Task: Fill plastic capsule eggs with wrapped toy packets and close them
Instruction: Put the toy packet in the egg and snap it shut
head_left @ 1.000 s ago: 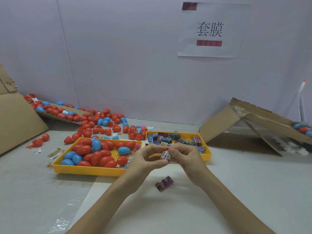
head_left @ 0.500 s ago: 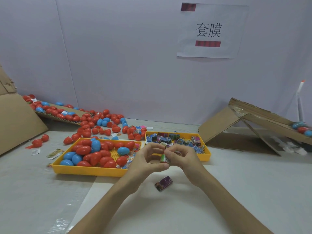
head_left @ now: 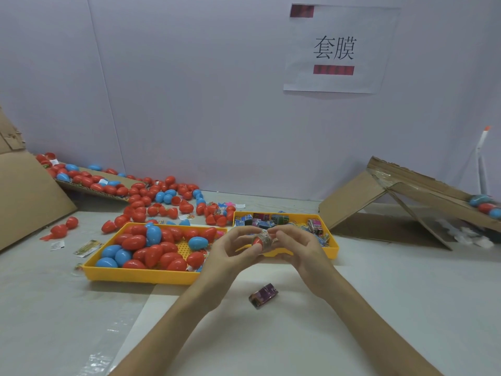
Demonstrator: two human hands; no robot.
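Bright, even, cool light from above; faint soft shadow before the yellow tray, darker under the cardboard ramp. Pale glare off the clear tape strip lower left. Crisp mid-frame, smeared and bowed toward the right edge.

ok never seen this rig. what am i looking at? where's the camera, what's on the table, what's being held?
No robot here: these are a person's bare hands. The single view comes from a camera worn on the head, looking forward and down. The left hand pinches a red egg half. The right hand pinches a shiny packet against it, seemingly pushing it in. On the table: a left tray of red and blue eggs, a right tray of packets, one loose packet near the wrists, loose eggs behind, and a cardboard ramp on the right. A paper sign hangs on the wall.
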